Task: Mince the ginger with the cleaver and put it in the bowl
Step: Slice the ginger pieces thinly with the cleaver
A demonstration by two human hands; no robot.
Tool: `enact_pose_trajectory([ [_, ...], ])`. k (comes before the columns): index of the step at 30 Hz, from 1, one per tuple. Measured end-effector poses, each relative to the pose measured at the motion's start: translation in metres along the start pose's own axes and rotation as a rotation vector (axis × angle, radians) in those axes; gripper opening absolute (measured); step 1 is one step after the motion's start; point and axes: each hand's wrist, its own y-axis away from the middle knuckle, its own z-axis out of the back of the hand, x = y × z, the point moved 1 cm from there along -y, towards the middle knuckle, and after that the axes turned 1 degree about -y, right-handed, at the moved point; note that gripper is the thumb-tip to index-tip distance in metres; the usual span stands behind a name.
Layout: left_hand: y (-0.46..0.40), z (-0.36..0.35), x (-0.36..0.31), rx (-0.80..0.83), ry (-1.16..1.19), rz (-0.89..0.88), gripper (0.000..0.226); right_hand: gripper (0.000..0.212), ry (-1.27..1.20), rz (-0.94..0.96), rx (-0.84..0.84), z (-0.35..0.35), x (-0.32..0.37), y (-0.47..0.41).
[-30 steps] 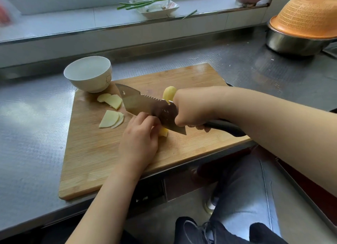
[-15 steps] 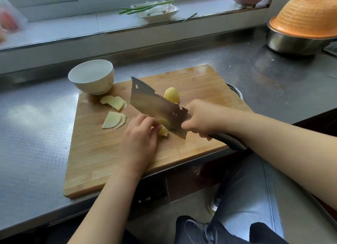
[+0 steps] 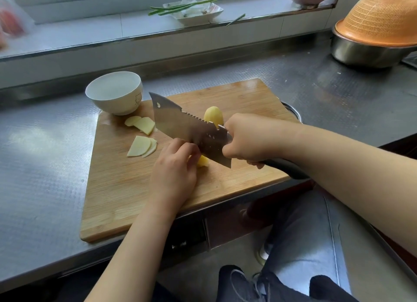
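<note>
Ginger lies in several places on the one rectangular wooden cutting board [image 3: 126, 188]: one small yellow ginger chunk [image 3: 202, 161] is pinned under the curled fingertips of the left hand [image 3: 173, 170], one rounded yellow ginger piece [image 3: 213, 117] sits just beyond the right hand [image 3: 248, 139], and two small piles of pale ginger slices [image 3: 141, 146] lie to the left of the left hand. The right hand grips the black handle of the one steel cleaver with a serrated spine [image 3: 187, 126], its blade touching the left knuckles. One empty white ceramic bowl [image 3: 115, 94] stands at the board's far-left corner.
</note>
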Motion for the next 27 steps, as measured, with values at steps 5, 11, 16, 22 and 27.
enact_pose_trajectory([
  [5, -0.002, 0.0, -0.001, 0.014, -0.011, 0.015, 0.006, 0.013, 0.059, -0.023, 0.038, 0.007, 0.011, -0.008],
  [11, -0.003, -0.001, 0.001, 0.017, -0.019, 0.017, 0.009, 0.009, 0.075, -0.049, 0.105, 0.009, 0.016, -0.016],
  [16, -0.003, -0.001, 0.001, 0.009, -0.009, 0.012, 0.007, 0.008, 0.069, -0.05, 0.03, -0.016, 0.003, -0.012],
  [22, -0.001, 0.0, 0.0, -0.016, -0.022, -0.008, 0.002, 0.01, -0.058, -0.046, -0.01, -0.017, -0.009, -0.01],
  [27, 0.001, 0.002, 0.0, -0.068, -0.009, -0.037, 0.005, 0.013, -0.07, -0.011, -0.041, -0.005, -0.005, -0.004],
])
